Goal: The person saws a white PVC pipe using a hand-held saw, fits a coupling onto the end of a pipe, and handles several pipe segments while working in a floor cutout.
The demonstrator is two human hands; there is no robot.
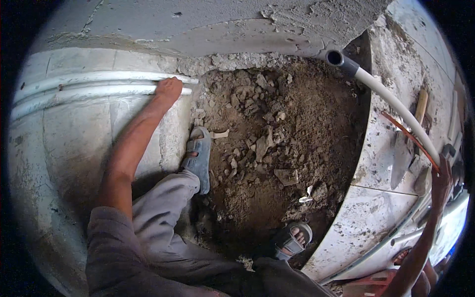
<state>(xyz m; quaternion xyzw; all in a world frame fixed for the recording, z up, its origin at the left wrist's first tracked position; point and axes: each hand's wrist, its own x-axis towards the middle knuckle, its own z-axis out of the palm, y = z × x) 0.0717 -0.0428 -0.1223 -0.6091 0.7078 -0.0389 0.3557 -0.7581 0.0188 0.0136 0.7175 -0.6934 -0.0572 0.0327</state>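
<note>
Two long white pipes (74,92) run side by side along the pale slab at the left, their ends reaching the dirt. My left hand (169,88) is closed over them near those ends, its fingertips partly hidden. Far to the right, my right hand (442,175) closes around the lower end of another white pipe (396,104). A grey fitting (341,63) with an open round mouth caps this pipe's upper end, beside the wall corner. A thin orange-red strip (411,137) reaches my right hand as well; whether my fingers hold it is unclear.
Broken rubble (264,143) and loose soil fill the pit between my sandalled feet. A rough grey wall (222,34) borders its far side. On the right-hand slab (366,213) lie a trowel (402,158), a wooden handle (421,106) and a long grey pipe (381,240). Another person's foot (402,256) appears at lower right.
</note>
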